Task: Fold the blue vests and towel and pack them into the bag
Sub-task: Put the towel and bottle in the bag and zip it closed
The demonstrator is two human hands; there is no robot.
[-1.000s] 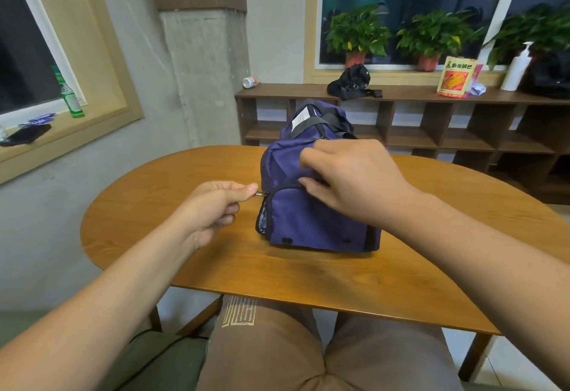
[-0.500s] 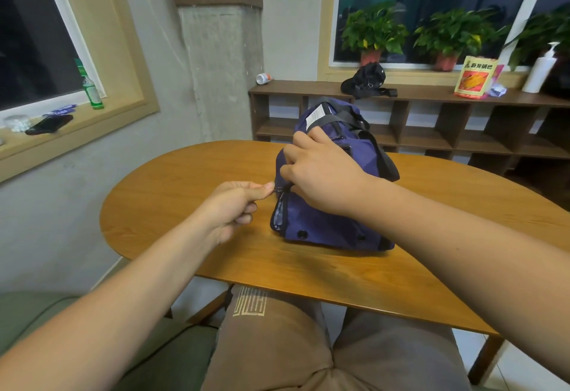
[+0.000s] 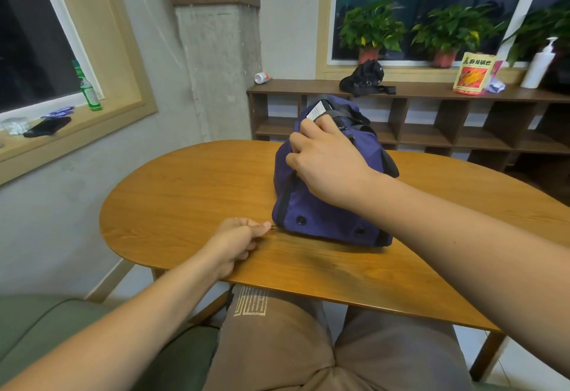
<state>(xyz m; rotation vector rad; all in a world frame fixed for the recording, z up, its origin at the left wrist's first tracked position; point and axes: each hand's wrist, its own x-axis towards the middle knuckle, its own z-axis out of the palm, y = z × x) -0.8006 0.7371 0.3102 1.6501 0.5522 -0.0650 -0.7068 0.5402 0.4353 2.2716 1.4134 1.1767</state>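
Head view, from the left: one green glass bottle (image 3: 88,88) stands on the pale window sill (image 3: 92,127). Lower down, the left hand (image 3: 237,241) lies just above the oval wooden bench (image 3: 185,199), thumb and forefinger pinching one small metal zip pull (image 3: 274,226) at the lower left corner of the bag.

One dark blue fabric duffel bag (image 3: 324,202) sits on the bench, about mid-bench and slightly right of centre. Its long axis runs away from the person, so the near end panel faces the camera. That panel is smooth and rounded, edged on its left by a black zip, and carries two black snap studs (image 3: 301,220) low down. One white label (image 3: 316,110) and black webbing straps (image 3: 348,113) show at the top.

The right hand (image 3: 327,162) reaches over the bag's top, fingers curled onto the fabric beside the zip, holding it.

Behind stands one long brown wooden shelf unit (image 3: 431,90). On it lie one black cap-like bundle (image 3: 364,77), one yellow packet (image 3: 473,73) and one white pump bottle (image 3: 538,65). Three green potted plants (image 3: 371,25) line the window ledge above.
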